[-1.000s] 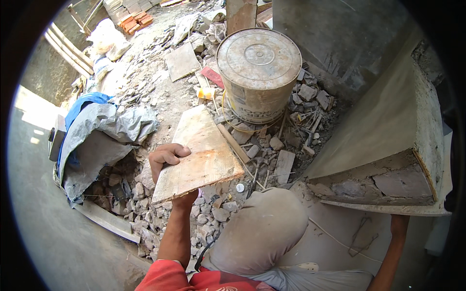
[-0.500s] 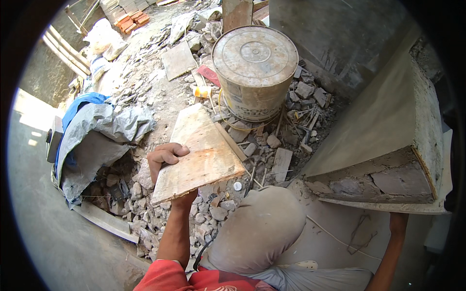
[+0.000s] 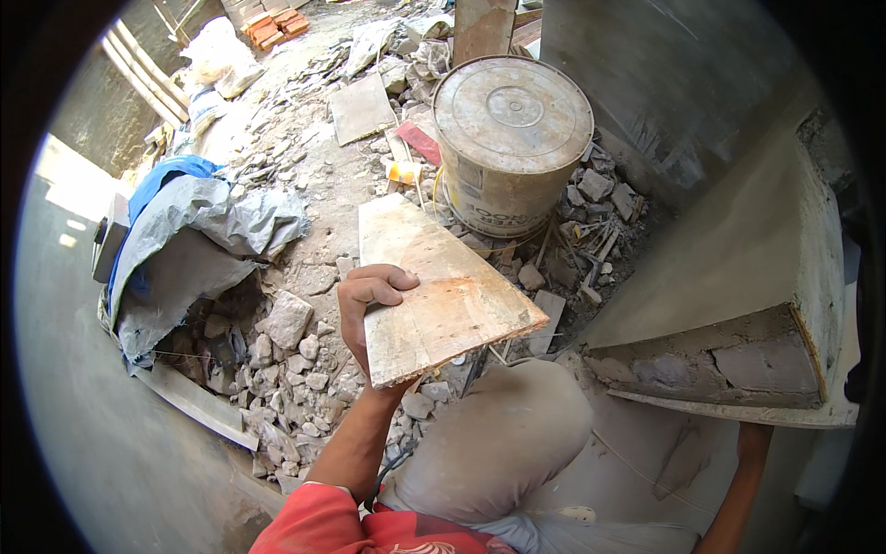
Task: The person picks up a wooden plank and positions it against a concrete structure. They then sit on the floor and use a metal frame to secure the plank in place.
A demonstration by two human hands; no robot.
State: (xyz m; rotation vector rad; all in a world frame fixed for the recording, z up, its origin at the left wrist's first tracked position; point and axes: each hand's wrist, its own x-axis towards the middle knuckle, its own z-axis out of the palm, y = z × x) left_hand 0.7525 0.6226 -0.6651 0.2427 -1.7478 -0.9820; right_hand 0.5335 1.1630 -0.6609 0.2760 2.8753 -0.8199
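Observation:
My left hand (image 3: 374,300) grips the left edge of a worn plywood piece (image 3: 434,291), thumb and finger showing on its upper face. The wood is pale with reddish stains, and its far end is narrower. It is held tilted above the rubble, just beyond my bent knee. On the right, my right hand (image 3: 755,439) reaches up to the underside of a thin pale board (image 3: 720,412). That board lies beneath a plastered masonry slab (image 3: 720,268) with a rough brick-and-mortar edge. The fingers of that hand are hidden behind the board.
A lidded, dirt-stained bucket (image 3: 512,148) stands beyond the plywood. Broken masonry (image 3: 286,319) covers the ground. Grey-and-blue sheeting (image 3: 194,222) drapes at left beside a long strip (image 3: 198,406). Orange bricks (image 3: 275,28) are stacked far back, and a thin cord (image 3: 646,478) trails below the slab.
My left hand has carried the plywood to the right, closer to the slab. My right hand stays under the pale board. The whole view has shifted slightly.

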